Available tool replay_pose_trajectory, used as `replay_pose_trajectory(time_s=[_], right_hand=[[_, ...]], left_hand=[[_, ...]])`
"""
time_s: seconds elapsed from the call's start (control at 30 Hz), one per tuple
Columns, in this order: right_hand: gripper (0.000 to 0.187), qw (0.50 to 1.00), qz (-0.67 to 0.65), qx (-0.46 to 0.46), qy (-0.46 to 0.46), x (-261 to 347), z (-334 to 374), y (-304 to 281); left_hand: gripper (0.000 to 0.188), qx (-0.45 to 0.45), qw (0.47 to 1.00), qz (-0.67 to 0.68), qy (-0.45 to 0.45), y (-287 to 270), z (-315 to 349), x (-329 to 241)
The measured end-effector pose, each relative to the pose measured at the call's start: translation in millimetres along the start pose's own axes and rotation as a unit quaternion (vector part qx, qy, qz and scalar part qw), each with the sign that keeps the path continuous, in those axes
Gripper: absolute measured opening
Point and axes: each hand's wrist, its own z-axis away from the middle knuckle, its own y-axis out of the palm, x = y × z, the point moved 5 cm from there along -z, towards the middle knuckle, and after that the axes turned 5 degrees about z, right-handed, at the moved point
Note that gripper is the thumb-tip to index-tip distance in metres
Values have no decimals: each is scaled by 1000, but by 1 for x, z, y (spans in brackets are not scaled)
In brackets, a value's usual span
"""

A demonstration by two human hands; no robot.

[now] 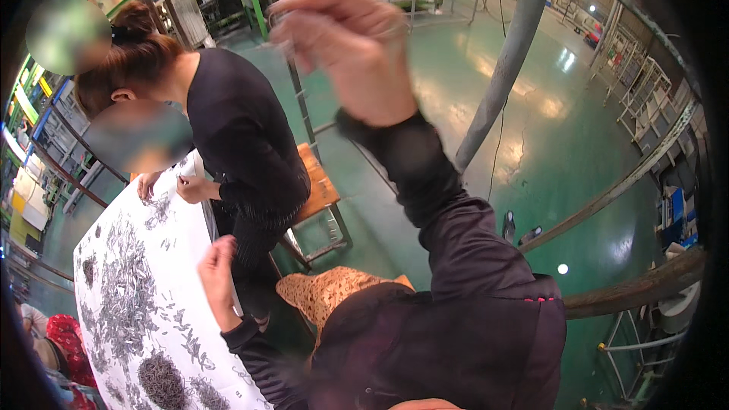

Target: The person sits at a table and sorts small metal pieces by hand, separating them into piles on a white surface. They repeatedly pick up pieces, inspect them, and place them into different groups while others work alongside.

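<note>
Raised high and blurred, my right hand point(353, 49) is closed in a pinch. Whatever its fingertips hold, if anything, is too smeared to name. My left hand point(218, 277) hovers over the right edge of the white table point(201, 216), its fingers drawn together; what is between them cannot be made out. Small dark grey strip-like pieces point(125, 288) lie scattered across the tabletop. A denser round heap of dark pieces point(161, 381) sits at the near end, with a smaller dark clump point(89, 272) by the left edge.
A co-worker in black point(239, 114) bends over the table's far end, both hands near the pieces. Behind them is a wooden stool point(319, 186). A person in red point(68, 345) is at the left. A grey pole point(505, 68) and metal rails point(607, 209) stand to my right.
</note>
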Motion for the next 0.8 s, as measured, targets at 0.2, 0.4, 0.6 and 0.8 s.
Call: replay_pose_trajectory(time_s=[0.2, 0.4, 0.6, 0.8], right_hand=[[16, 991, 100, -80, -50, 25, -60, -111], [20, 966, 164, -179, -85, 48, -122, -259], [17, 907, 184, -338, -172, 87, -162, -370], [7, 839, 227, -426, -251, 105, -199, -450]], left_hand=[[24, 58, 957, -75, -273, -25, 30, 186], [30, 48, 959, -118, -252, -73, 69, 235], [37, 77, 949, -76, -298, -74, 81, 225], [40, 57, 932, -74, -350, -70, 81, 210]])
